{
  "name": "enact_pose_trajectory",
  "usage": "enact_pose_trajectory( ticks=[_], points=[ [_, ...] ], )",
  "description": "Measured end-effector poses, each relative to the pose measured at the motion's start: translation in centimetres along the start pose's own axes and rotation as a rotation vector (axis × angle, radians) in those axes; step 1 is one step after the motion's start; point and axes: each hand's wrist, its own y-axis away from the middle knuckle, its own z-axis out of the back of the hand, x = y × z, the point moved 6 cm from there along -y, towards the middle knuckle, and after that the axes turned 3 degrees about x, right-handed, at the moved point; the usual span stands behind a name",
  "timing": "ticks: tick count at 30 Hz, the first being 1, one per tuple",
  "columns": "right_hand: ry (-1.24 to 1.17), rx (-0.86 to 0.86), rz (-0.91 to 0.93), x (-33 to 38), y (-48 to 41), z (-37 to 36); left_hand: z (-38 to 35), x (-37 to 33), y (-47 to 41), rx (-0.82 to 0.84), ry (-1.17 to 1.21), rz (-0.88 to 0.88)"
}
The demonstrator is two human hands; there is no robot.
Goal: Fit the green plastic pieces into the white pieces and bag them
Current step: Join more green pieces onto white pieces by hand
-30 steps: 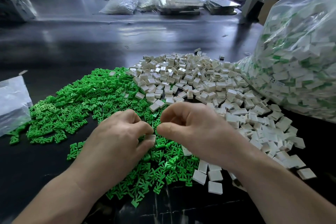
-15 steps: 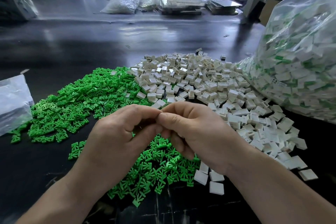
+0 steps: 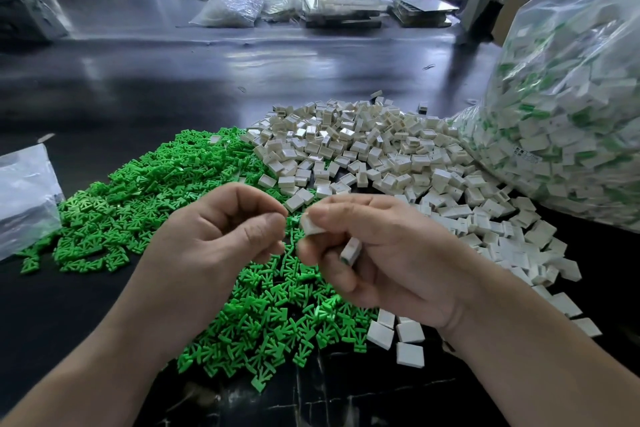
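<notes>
Our right hand [image 3: 381, 253] pinches one white piece [image 3: 311, 225] between thumb and forefinger, gripped across its flat faces. A second white piece [image 3: 350, 251], showing a touch of green at its end, is tucked under the curled lower fingers. Just opposite that pinch, our left hand [image 3: 221, 239] has its fingers curled and the thumb pressed to the forefinger. We cannot tell whether one of the green pieces [image 3: 277, 315] sits between them, since the tips hide the gap.

We judge both kinds to be light, stiff moulded plastic, smooth enough to slip. The white one looks best held by its broad sides with the open end facing the other hand. The green one is probably best taken by its wide forked end, leaving the narrow end free to enter.

We count two white pieces in the right hand. The green pieces lie heaped directly under and to the left of the fingers, too many to count. The white pieces [image 3: 363, 149] are piled just beyond the right fingertips, also past counting, with three or four lying loose by the right wrist. One big bag [image 3: 571, 114] of mixed white and green stands well right of the fingers. One small bag [image 3: 24, 198] lies well left, on the dark table [image 3: 173, 80].
</notes>
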Motion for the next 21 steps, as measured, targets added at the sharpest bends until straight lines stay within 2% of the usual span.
enact_pose_trajectory(
  ticks=[2, 4, 5, 7, 16, 21],
  points=[
    [-0.055, -0.056, 0.059, 0.5, -0.1, 0.6, 1.0, 0.4, -0.1, -0.099, -0.405, 0.009],
    [-0.076, -0.114, 0.107, 0.9, -0.1, 1.3, 0.8, 0.8, -0.3, -0.043, -0.852, 0.030],
    [-0.072, -0.140, 0.125, 1.0, -0.2, 1.6, 0.6, 1.4, -0.4, 0.004, -1.009, 0.054],
    [-0.052, -0.180, 0.150, 1.1, -0.3, 1.8, 0.0, 1.9, -0.5, 0.049, -1.146, 0.046],
    [0.294, -0.347, 0.198, 0.5, -0.4, 3.0, -0.8, 0.9, -0.6, 0.040, -1.061, -0.137],
    [0.482, -0.338, 0.187, 0.0, -0.4, 3.2, 0.8, 0.4, -0.6, -0.161, -0.517, -0.069]
  ],
)
